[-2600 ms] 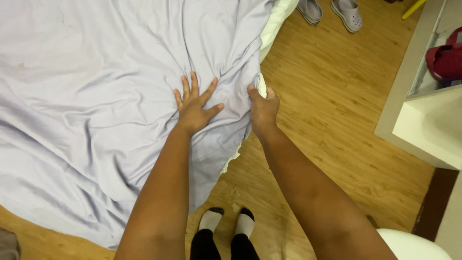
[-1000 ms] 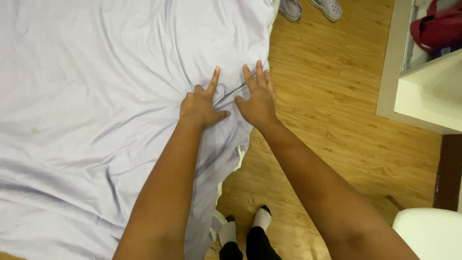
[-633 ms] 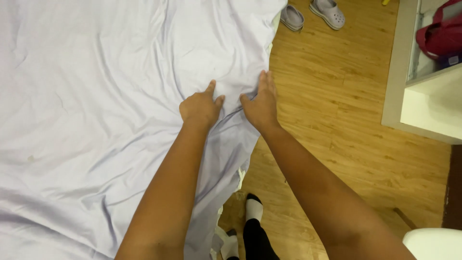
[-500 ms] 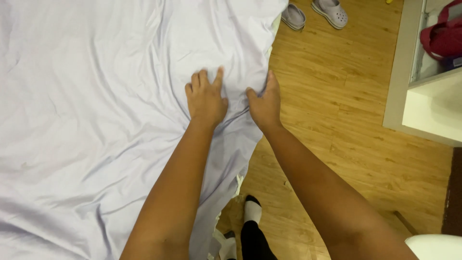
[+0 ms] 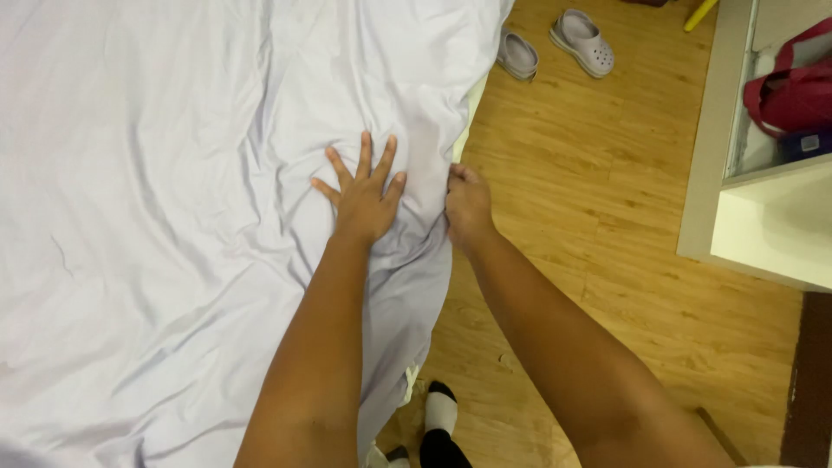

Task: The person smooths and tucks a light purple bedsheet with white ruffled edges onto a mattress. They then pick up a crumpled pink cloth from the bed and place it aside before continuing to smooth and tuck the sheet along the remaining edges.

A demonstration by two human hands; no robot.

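Lilac cloth fills most of the view: a pale bed sheet (image 5: 156,217) spread over the bed, creased and rumpled, its right edge hanging down the bed's side toward the wooden floor (image 5: 607,260). Left hand (image 5: 364,195) is down flat on the sheet near that right edge, fingers spread wide and pointing away from the person, palm pressed on the fabric, gripping nothing. Folds fan out from under it toward the near edge. Right hand (image 5: 466,206) sits just beside it, right at the sheet's edge where the cloth drops off the bed; its fingers are curled in tight against the fabric, and they seem to pinch the hem, though the grip itself is hidden under the knuckles. A strip of pale yellow mattress (image 5: 472,108) peeks out just beyond that hand. Down at the bottom, a foot in a black-and-white sock (image 5: 440,420) stands on the floor close to the hanging sheet. Far off by the bed's far corner, a pair of grey clogs (image 5: 555,48) lies on the boards. At the right, a white cabinet (image 5: 763,234) holds a red bag (image 5: 793,91).
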